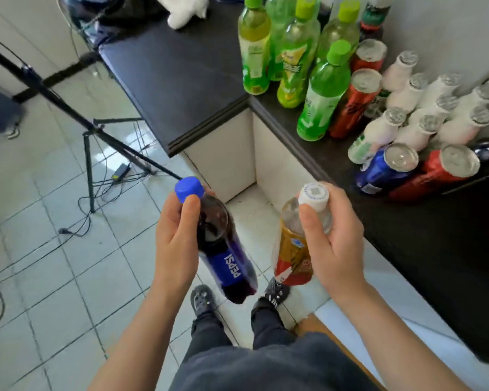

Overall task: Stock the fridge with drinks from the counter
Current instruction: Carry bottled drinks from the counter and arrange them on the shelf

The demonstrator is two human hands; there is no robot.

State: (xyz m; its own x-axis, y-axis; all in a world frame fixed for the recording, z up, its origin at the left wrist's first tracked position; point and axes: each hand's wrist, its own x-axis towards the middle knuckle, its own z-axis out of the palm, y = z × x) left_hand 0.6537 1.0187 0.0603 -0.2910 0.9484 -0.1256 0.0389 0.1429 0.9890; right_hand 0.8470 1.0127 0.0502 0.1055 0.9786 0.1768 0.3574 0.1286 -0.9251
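At lower centre, the left hand (175, 241) grips a blue-capped cola bottle (227, 261) by its neck, fingers (191, 211) clamped round it, the base tilted down. Just right of it, the right hand (331, 244) holds a white-capped tea bottle (292, 249) the same way, fingers curled round the neck. Both bottles hang above the tiled floor (54, 263), off the desk (181, 80). Farther up at right, the dark desk carries cans (384, 170), small white bottles (435, 114) and green bottles (322, 94). A tripod (88, 153) stands at left.
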